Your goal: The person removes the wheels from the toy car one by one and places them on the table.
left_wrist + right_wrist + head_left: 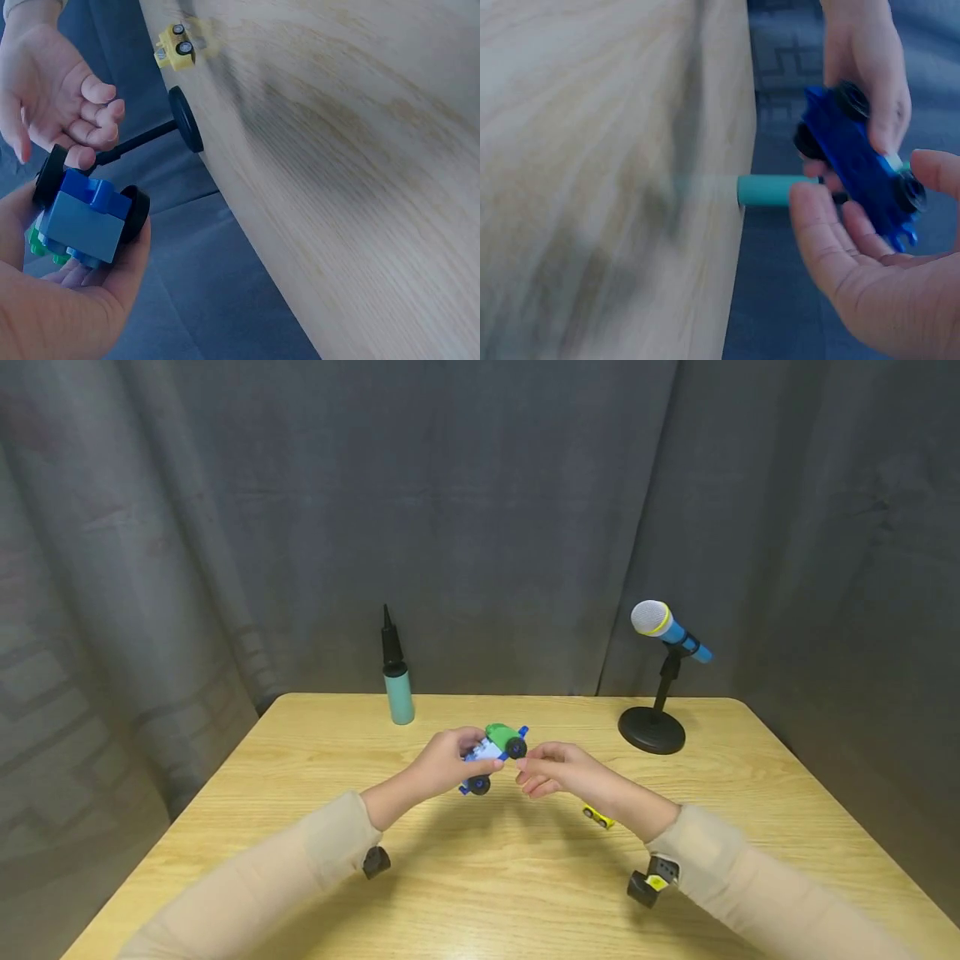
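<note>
Above the table, my left hand [438,766] grips a toy car [489,750] built of blocks, its thumb on one side and fingers on the other. Blue, light blue and green blocks make up its body, with black wheels; the right wrist view shows its dark blue underside [851,161]. The car is tilted, its green end up and toward my right hand [562,770]. That hand has loosely bent fingers spread around the car's near end in the right wrist view, thumb [936,171] apart from the fingers, fingertips close to a wheel.
A small yellow toy car [598,816] lies on the wooden table [480,885] below my right forearm. At the back left stands a teal hand pump [400,696] with a black nozzle. A blue toy microphone [671,631] on a black stand [652,730] is at the back right, before grey curtains.
</note>
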`<state>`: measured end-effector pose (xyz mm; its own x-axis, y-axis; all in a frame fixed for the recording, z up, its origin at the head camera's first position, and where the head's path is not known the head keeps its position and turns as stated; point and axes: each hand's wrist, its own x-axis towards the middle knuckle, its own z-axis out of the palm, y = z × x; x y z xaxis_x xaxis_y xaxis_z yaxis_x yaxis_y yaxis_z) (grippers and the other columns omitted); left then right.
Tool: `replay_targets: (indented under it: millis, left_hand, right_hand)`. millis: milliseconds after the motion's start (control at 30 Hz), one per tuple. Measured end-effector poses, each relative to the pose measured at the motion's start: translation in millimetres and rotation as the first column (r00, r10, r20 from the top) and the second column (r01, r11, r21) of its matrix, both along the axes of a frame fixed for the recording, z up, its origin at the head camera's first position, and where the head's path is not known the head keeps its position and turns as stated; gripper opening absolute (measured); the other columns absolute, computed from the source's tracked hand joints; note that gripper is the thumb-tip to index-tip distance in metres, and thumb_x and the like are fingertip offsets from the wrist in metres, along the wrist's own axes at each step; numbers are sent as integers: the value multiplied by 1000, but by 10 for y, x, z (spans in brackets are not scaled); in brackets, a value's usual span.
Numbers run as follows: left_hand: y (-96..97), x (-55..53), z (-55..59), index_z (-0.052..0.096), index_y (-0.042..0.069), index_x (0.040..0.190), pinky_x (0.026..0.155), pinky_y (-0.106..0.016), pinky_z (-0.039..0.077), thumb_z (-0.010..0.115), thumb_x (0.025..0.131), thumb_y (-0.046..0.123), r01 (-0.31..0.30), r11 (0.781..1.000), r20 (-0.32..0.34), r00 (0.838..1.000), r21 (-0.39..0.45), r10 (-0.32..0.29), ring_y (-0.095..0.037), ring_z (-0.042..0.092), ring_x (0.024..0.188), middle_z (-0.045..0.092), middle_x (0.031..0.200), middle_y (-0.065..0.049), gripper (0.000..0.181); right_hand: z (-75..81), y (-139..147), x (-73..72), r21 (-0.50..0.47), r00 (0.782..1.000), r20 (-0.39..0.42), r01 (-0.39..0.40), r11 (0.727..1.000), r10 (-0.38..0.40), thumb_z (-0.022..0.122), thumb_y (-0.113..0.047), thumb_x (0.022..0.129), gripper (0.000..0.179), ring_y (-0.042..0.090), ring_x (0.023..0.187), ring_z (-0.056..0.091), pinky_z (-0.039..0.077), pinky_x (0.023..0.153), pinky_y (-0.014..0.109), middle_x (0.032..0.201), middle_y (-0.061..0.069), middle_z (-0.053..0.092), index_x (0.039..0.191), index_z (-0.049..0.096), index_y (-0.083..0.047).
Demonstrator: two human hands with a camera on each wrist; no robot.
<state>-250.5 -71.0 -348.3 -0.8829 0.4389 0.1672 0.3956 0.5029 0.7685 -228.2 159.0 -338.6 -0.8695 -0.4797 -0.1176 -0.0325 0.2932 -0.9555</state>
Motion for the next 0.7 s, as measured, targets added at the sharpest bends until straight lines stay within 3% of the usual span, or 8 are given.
replay_targets:
  millis: [100,333,500,700]
  left_hand:
    - [13,1,-4,61,-3,117,75,-28,56,71,88,35,-8,1000,26,1000,24,7,-14,66,86,70,100,-11,49]
    - [39,12,-11,62,1,116,78,-30,56,70,89,31,-32,999,84,996,43,28,-15,66,87,70,101,-9,41]
    - [44,38,-15,63,0,112,72,-27,55,71,89,29,-26,998,64,998,58,22,-13,65,81,70,96,-9,38]
    - [39,75,-4,63,0,112,66,-25,52,68,91,31,-31,999,18,999,33,30,-11,60,77,67,93,-8,38]
  right_hand:
    - [-28,-34,44,-19,999,-41,-18,1000,17,58,-30,97,48,31,96,67,55,89,39,111,25,64,120,50,11]
    - [-13,-119,62,-97,992,-107,57,994,-68,58,-25,98,36,33,85,68,57,82,40,99,21,68,107,56,10]
    - [-11,-189,39,-97,978,-141,139,985,-152,65,-28,94,36,22,73,68,59,73,38,87,17,70,97,60,7]
    - [-29,-265,0,-71,943,-242,218,973,-229,70,-26,90,32,15,59,66,59,61,32,74,15,71,80,65,4]
